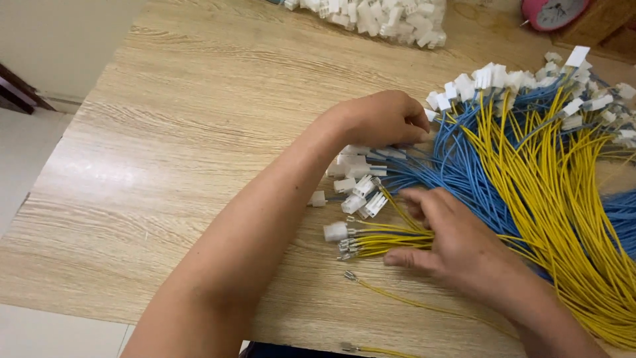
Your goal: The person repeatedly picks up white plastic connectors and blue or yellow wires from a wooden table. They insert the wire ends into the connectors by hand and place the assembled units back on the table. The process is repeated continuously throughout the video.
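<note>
Pressing down on the yellow wires (397,240) with the right hand (450,245), fingers flat and spread — likely pinning them steady; wires lying across the table (165,166), metal tips pointing left. Left hand (384,119) curling loosely over white plugs (358,166) — grip unclear

Clear bag (374,18) of white connectors, table's far edge.
</note>
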